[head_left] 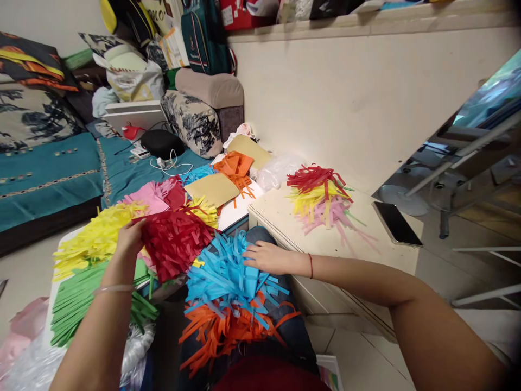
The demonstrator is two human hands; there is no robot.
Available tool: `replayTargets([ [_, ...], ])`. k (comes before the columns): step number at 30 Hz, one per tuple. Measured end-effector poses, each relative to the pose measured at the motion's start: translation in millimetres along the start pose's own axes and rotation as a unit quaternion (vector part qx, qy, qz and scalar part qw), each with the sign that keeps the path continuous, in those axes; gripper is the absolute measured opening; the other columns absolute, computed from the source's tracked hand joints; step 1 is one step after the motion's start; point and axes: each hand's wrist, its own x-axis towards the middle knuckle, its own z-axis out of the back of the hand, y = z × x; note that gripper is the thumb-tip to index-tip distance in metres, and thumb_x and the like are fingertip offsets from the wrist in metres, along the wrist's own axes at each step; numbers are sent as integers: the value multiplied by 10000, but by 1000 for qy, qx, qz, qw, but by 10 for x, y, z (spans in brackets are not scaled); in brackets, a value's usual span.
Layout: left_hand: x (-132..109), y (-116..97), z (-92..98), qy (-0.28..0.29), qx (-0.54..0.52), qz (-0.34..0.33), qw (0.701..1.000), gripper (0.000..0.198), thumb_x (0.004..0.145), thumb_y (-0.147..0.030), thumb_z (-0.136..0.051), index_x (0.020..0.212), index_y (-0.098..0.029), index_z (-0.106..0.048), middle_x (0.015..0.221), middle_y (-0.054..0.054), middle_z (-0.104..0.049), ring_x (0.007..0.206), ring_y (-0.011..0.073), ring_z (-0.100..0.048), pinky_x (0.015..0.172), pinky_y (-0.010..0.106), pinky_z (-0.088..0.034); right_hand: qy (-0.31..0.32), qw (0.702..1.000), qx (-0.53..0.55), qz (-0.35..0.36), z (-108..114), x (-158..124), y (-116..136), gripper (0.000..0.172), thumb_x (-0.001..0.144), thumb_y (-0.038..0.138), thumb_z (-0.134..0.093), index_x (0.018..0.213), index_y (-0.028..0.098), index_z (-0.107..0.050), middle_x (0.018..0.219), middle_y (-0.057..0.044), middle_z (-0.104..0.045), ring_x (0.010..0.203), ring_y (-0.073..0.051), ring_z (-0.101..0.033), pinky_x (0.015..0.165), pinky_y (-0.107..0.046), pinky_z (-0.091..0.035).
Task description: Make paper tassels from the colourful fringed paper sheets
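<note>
My left hand (131, 238) is closed on one corner of a dark red fringed paper piece (173, 241), which hangs over the edge of the white table toward my lap. On my lap, blue fringed paper (222, 271) overlaps orange fringed paper (228, 326). Fingers stretched out, my right hand (268, 257) lies flat on the right side of the blue fringe. Close to my left wrist are a yellow fringed bundle (91, 239) and a green one (81, 298). A pink fringed piece (146, 196) sits behind the red paper.
Tan paper (212, 188) and orange fringe (235, 165) lie at the table's back. To the right, a cream cabinet top (268, 209) bears a red, yellow and pink fringe bundle (317, 190) and a phone (396, 224). A teal sofa (44, 168) stands behind on the left.
</note>
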Motion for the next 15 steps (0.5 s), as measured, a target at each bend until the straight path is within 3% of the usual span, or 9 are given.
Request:
replayTargets([
  [2,-191,-4,-64,-31,60,-52,996,330,756,-145,-699,1061,-137,-573,1137,38,-585,1232,249,-425,1072,464,-357,13,1000,-1,6,-63,26,-12,194,915,133,-449,951,150,-638,1001,-108,-665,997,-222,-558,754,-346,-411],
  [4,-540,-31,-205,3,119,-122,985,360,704,-148,-740,1035,-172,-601,1201,37,-567,1301,255,-361,1143,440,-256,18,1000,5,4,-64,50,-77,187,905,125,-461,866,154,-641,904,-91,-675,941,-215,-574,731,-338,-413],
  [6,-1004,-47,-414,225,226,-292,902,180,830,-262,-632,990,-180,-630,1122,73,-617,1184,257,-505,1071,451,-364,12,1000,18,-4,-7,61,-182,148,876,127,-506,852,160,-648,876,-81,-682,897,-206,-589,726,-329,-422],
  [7,-1245,-39,-531,348,237,-354,835,169,869,-289,-584,1000,-194,-634,1139,79,-621,1173,245,-525,1039,423,-407,4,1000,26,-10,37,56,-244,125,857,132,-533,868,162,-654,883,-79,-687,887,-203,-595,735,-327,-430],
  [8,-1468,-19,-648,427,251,-399,771,212,881,-316,-569,1053,-203,-622,1200,91,-600,1217,248,-498,1045,417,-404,-7,999,35,-17,86,43,-309,120,838,138,-557,893,163,-660,900,-80,-692,888,-202,-601,753,-326,-439],
  [9,-1659,17,-758,464,263,-445,719,299,868,-362,-586,1121,-203,-596,1214,103,-595,1244,267,-473,1066,443,-378,-21,998,45,-26,137,21,-373,134,824,141,-572,918,163,-664,921,-81,-696,898,-199,-607,777,-326,-448],
  [10,-1808,64,-855,471,278,-473,690,397,846,-409,-605,1173,-187,-565,1220,126,-587,1233,289,-477,1070,478,-361,-38,997,55,-37,187,-10,-434,153,815,138,-577,938,162,-666,946,-82,-698,916,-196,-611,804,-325,-454],
  [12,-1973,177,-1004,436,305,-496,687,449,838,-407,-601,1203,-156,-530,1210,163,-570,1162,308,-515,1016,493,-396,-78,992,75,-65,277,-86,-537,179,813,122,-566,956,159,-667,982,-78,-701,948,-183,-618,851,-315,-462],
  [15,-1985,288,-1139,354,302,-463,754,239,860,-259,-518,1068,-148,-558,1072,142,-591,999,267,-564,869,412,-468,-142,978,101,-114,386,-186,-601,176,807,99,-557,929,166,-664,959,-52,-703,915,-156,-633,855,-284,-481],
])
